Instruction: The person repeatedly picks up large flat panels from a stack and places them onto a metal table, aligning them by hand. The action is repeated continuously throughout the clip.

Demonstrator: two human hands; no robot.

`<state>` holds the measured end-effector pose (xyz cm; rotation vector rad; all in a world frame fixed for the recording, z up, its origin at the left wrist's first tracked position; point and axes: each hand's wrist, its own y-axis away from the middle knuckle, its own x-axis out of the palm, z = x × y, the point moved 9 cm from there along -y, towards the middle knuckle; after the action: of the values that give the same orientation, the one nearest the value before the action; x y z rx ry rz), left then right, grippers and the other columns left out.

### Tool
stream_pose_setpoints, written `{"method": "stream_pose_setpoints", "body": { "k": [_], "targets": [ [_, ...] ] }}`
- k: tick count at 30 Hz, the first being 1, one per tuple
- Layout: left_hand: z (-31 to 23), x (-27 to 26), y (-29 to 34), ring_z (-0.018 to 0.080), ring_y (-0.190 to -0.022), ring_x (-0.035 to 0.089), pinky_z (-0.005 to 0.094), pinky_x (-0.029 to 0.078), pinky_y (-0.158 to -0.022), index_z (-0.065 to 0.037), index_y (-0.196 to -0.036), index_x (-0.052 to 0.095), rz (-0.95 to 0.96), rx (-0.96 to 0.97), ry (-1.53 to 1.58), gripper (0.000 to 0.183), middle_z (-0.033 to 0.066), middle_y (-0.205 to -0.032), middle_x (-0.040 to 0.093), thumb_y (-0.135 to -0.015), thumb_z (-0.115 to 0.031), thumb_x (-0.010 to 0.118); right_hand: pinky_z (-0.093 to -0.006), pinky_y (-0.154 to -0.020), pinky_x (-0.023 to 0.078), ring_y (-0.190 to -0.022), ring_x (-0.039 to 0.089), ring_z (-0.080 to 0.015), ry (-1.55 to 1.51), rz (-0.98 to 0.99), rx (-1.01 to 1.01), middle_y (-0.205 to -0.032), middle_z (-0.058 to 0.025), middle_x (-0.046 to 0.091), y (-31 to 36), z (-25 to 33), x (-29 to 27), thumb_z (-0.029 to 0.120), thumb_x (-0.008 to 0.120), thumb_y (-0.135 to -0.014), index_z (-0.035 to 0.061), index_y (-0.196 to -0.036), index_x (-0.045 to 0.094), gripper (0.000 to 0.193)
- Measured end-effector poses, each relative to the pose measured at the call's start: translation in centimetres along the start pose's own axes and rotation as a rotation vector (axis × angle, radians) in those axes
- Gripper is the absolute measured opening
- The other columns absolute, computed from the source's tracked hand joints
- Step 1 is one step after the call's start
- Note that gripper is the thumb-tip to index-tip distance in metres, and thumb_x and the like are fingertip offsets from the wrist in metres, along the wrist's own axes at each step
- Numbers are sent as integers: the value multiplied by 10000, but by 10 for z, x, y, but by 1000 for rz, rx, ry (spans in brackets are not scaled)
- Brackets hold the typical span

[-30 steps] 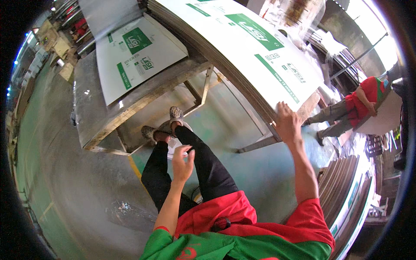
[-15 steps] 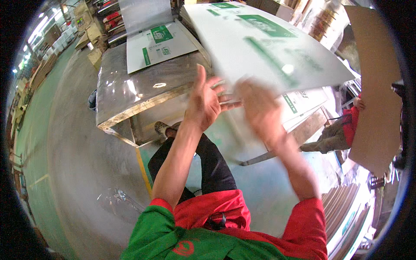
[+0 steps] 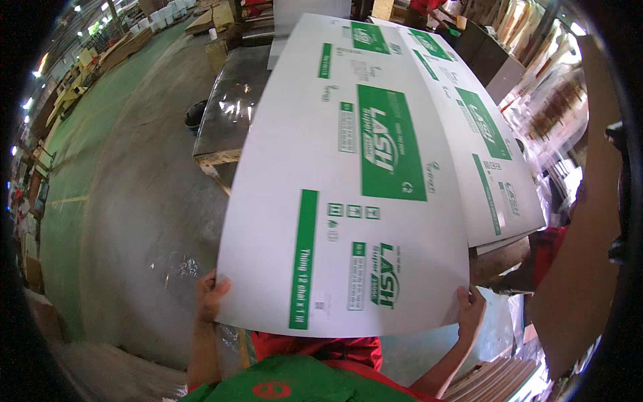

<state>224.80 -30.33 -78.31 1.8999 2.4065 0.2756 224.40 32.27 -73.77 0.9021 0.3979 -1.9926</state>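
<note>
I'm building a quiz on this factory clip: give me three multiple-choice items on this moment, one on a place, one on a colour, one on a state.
1. Where does the left hand grip the large printed sheet?
A. its far edge
B. its near left corner
C. its middle

2. What colour are the printed blocks on the white sheet?
A. green
B. blue
C. orange

3. How is the sheet being held?
A. rolled into a tube
B. folded in half under one arm
C. spread flat, one hand at each near corner

Answers: 1 B, the left hand's fingers wrap the near left corner. 2 A, the panels and stripes are green on white. 3 C, the right hand grips the near right corner while the sheet lies open, above a stack of similar sheets.
</note>
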Motion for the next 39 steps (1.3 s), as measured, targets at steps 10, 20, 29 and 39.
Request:
{"method": "stream_pose_setpoints", "body": {
  "k": [10,20,29,39],
  "targets": [
    [71,-41,14,220,-1198,516,373,441,-1000,-43,-1468,362,-81,-277,-274,532,134,-1333,532,-982,-145,553,-255,-517,454,-669,540,-94,-179,355,64,-980,-55,646,-4,-44,148,216,577,-970,117,-1462,472,512],
    [0,-14,4,274,-1358,401,388,315,-1123,58,-1497,275,26,12,-408,628,211,-1467,426,-986,-196,537,-295,-992,413,-1145,548,-153,-368,286,213,-1292,-124,625,4,-109,188,167,528,-998,1,-1402,512,436],
    [49,16,-112,243,-1345,415,372,344,-1104,77,-1480,295,-28,40,-316,653,194,-1471,420,-1001,-298,535,-287,-956,432,-1064,584,-169,-280,172,-59,-1218,-111,646,-142,-63,241,205,525,-1012,-3,-1355,563,403],
    [87,17,-157,228,-1227,495,351,388,-1031,49,-1443,379,-77,-35,-234,669,173,-1355,520,-969,-372,593,-315,-943,474,-1123,616,-194,-227,17,-284,-1223,-149,671,-177,2,215,205,525,-1018,31,-1316,612,356]
  ]
}}
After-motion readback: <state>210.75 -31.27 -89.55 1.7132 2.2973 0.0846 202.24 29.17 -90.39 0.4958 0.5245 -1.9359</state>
